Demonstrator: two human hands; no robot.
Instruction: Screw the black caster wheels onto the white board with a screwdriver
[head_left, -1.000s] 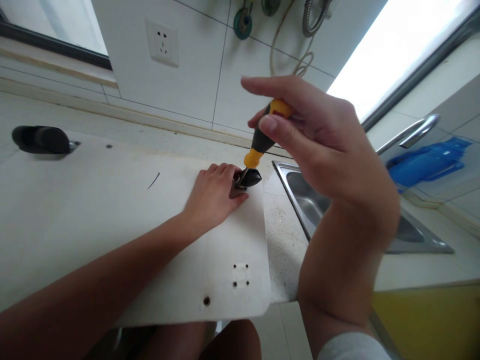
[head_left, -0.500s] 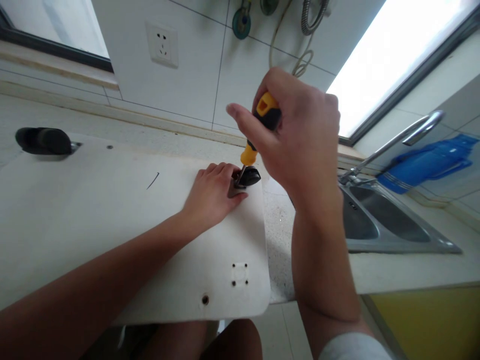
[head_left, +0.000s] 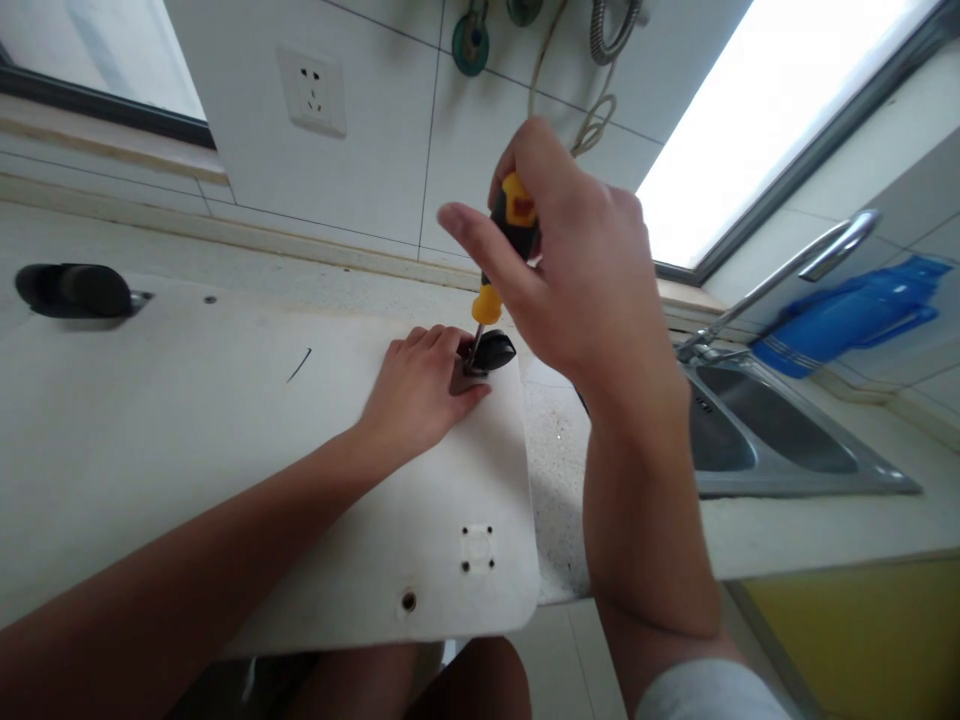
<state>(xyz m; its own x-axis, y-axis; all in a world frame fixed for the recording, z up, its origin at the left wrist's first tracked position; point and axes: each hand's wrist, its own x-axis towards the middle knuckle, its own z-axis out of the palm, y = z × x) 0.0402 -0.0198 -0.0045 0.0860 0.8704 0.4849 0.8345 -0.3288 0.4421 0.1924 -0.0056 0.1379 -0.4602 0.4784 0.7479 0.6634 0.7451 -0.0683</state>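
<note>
Right hand (head_left: 581,275) now farther left, around screwdriver (head_left: 487,304)

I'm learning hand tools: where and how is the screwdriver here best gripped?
Probably by its thick black-and-yellow handle, from above and the right, as the right hand has it. The screwdriver stands steeply, handle up, its thin shaft reaching down to the black fitting. The left hand grips there, leaving little room for fingers lower down.

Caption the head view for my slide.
Right hand grips a screwdriver; left hand holds a black fitting on a board.
</note>
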